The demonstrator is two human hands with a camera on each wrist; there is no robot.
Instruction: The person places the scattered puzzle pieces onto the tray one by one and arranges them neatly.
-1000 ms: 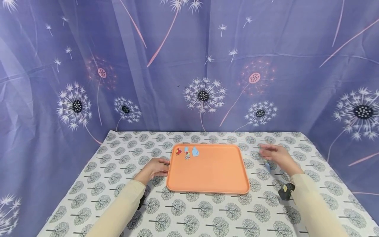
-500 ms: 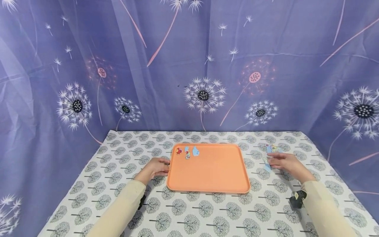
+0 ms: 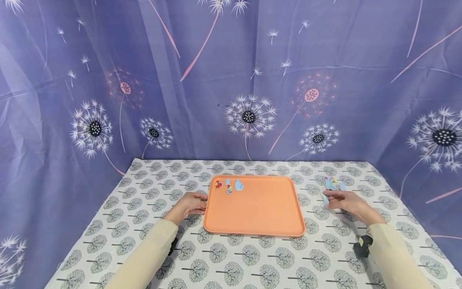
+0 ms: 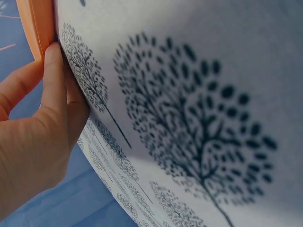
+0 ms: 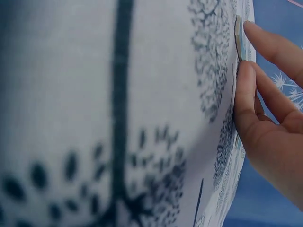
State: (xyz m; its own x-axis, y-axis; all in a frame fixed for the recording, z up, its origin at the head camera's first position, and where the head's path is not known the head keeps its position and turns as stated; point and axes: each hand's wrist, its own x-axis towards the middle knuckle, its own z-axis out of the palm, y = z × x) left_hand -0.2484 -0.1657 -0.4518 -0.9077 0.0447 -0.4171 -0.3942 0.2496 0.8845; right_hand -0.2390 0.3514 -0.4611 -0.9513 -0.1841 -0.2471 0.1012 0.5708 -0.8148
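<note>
An orange tray (image 3: 260, 212) lies on the table, with my left hand (image 3: 189, 203) holding its left edge. In the left wrist view, thumb and finger meet the tray's rim (image 4: 40, 23). Several small puzzle pieces (image 3: 238, 184), light blue and red, lie in the tray's far left corner. To the right of the tray, my right hand (image 3: 344, 202) pinches a thin light-blue and green puzzle piece (image 3: 325, 199) close over the cloth. The right wrist view shows this piece (image 5: 240, 40) edge-on, between finger and thumb tips.
Just beyond my right hand lies a small group of puzzle pieces (image 3: 332, 183), blue with yellow and red. A white cloth with tree prints (image 3: 231, 257) covers the table. A purple dandelion curtain (image 3: 202, 80) hangs behind and at both sides.
My right hand moved back right and down from above the loose pieces to one piece, uncovering the group behind; its fingertips now hold that piece. My left hand stayed at the tray.
</note>
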